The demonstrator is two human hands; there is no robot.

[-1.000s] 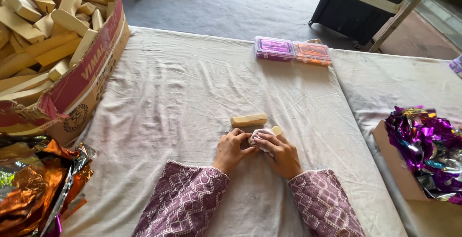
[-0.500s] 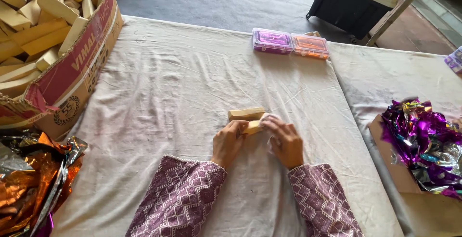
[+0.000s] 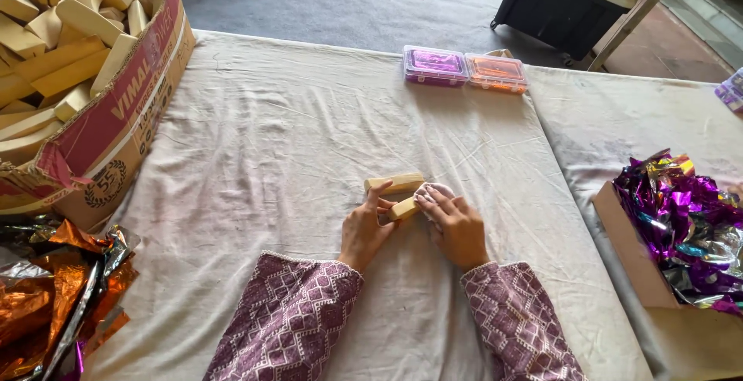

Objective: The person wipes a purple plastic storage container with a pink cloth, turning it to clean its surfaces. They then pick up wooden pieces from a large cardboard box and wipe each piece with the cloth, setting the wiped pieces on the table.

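Two hands work a small wooden block on the cloth-covered worktop [image 3: 271, 141].

The left hand [image 3: 365, 230] and right hand [image 3: 457, 226] both close their grip on one wooden block [image 3: 404, 208]; a second wooden block [image 3: 395, 184] lies just behind it, the cardboard box of blocks [image 3: 116, 110] well off to its left.

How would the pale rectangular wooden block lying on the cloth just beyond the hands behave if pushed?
The pale rectangular wooden block looks rigid and flat-sided, so it should slide rather than roll. The wrinkled cream cloth would probably drag or bunch under it. It lies on a long face, so tipping seems unlikely.
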